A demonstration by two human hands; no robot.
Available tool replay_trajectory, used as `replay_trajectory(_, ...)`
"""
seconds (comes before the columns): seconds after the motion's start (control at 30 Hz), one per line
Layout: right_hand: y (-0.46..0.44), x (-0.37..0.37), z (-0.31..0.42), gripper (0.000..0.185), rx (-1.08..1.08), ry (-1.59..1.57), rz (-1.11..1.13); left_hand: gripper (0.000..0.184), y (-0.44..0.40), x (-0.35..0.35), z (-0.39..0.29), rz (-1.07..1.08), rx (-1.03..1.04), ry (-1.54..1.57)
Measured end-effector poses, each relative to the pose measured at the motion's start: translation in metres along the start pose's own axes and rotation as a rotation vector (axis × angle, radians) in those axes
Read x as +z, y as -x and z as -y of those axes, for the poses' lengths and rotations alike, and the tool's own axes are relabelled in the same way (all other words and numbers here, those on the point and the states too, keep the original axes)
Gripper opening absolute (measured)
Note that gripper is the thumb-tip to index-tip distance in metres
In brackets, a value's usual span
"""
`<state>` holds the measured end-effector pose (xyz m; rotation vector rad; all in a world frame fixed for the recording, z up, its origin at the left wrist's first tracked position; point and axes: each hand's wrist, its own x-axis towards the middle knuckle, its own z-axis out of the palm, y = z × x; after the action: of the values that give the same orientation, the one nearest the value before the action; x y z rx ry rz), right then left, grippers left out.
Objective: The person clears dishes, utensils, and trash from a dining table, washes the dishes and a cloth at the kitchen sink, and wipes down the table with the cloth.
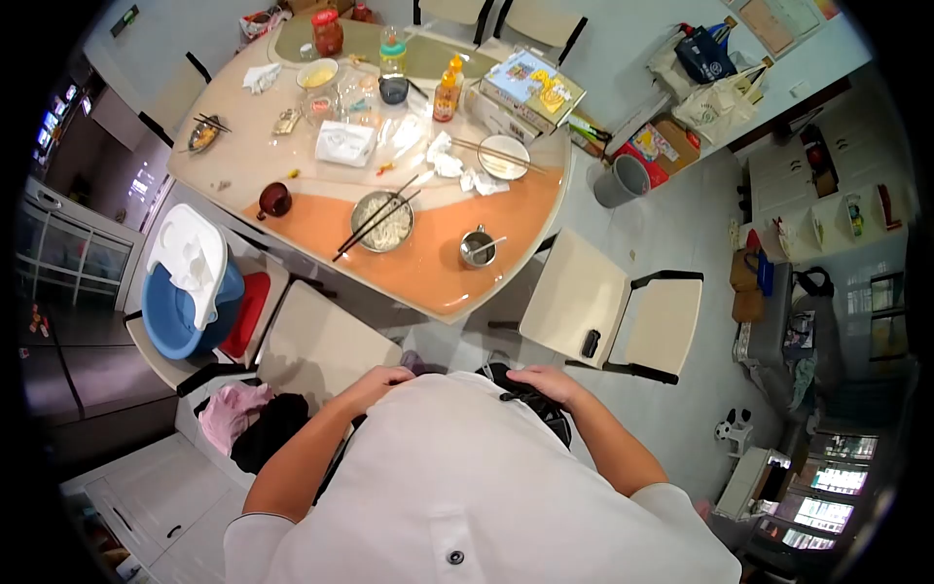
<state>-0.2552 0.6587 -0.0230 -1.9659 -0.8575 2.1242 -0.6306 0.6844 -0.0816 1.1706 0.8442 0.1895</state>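
Note:
My left hand (382, 383) is at my waist, against the left side of the white shirt (457, 467). Most of its fingers are hidden, so its grip is unclear. On the other side, my right hand (545, 383) touches black cloth (530, 399) at the hip. Its thumb side shows, while the fingers curl out of sight. Ahead on the table (321, 219), a metal bowl (394, 234) of pale noodles carries dark chopsticks (375, 222) across it. A metal mug (478, 247) with a spoon handle stands near the front corner.
A beige chair (574, 297) with a small black object on its seat stands front right; another chair (326, 341) is front left, beside a blue-and-white child seat (190, 282). The table also holds a dark red cup (275, 200), sauce bottles (446, 92) and boxes (530, 88). A grey bin (621, 182) stands beyond.

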Motion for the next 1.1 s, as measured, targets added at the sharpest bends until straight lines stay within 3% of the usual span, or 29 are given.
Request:
replay_trajectory(0.1,0.012,-0.001,-0.009,0.052,0.031,-0.115,-0.037,0.020,0.051,0.003,-0.006,-0.160,0.060,0.046)
replay_trajectory(0.17,0.016,0.001,-0.015,0.051,0.083,-0.123,-0.020,0.020,0.092,0.013,0.008,-0.435,0.190,-0.464)
replay_trajectory(0.2,0.012,0.001,-0.023,0.050,0.066,-0.156,-0.057,0.020,0.113,0.025,0.009,-0.470,0.162,-0.437)
replay_trajectory(0.27,0.002,-0.001,-0.023,0.046,0.045,-0.164,-0.071,0.023,0.150,0.051,0.013,-0.597,-0.117,-0.088)
replay_trajectory(0.3,-0.011,-0.009,-0.024,0.045,0.080,-0.104,-0.013,0.025,0.160,0.064,0.021,-0.708,-0.109,0.053)
replay_trajectory(0.43,-0.050,0.003,0.048,0.047,-0.032,0.496,0.333,0.028,0.187,0.088,0.025,-0.903,-0.221,0.334)
replay_trajectory(0.5,-0.060,0.036,0.112,0.043,-0.141,0.692,0.363,0.033,0.191,0.095,0.020,-0.765,-0.410,0.354)
replay_trajectory(0.63,-0.086,0.141,0.176,0.043,-0.389,0.958,0.753,0.028,0.178,0.102,0.023,-0.873,-0.208,0.385)
replay_trajectory(0.7,-0.109,0.203,0.150,0.045,-0.884,0.893,1.111,0.028,0.176,0.108,0.028,-0.891,-0.163,0.361)
replay_trajectory(0.77,-0.094,0.251,0.134,0.043,-1.056,1.186,1.194,0.028,0.173,0.110,0.022,-0.850,-0.064,0.368)
replay_trajectory(0.8,-0.084,0.264,0.136,0.043,-1.053,1.197,1.211,0.028,0.169,0.110,0.023,-0.865,-0.062,0.380)
replay_trajectory(0.87,-0.061,0.281,0.146,0.027,-0.707,1.824,1.128,0.025,0.164,0.108,0.025,-0.843,-0.194,0.286)
replay_trajectory(0.9,-0.062,0.281,0.143,0.027,-0.712,1.830,1.127,0.025,0.165,0.107,0.025,-0.849,-0.190,0.284)
replay_trajectory(1.0,-0.067,0.266,0.124,0.024,-1.076,1.801,1.054,0.027,0.163,0.105,0.029,-0.832,-0.224,0.161)
replay_trajectory(1.1,-0.068,0.264,0.120,0.022,-1.197,1.772,1.037,0.025,0.161,0.102,0.032,-0.818,-0.130,0.073)
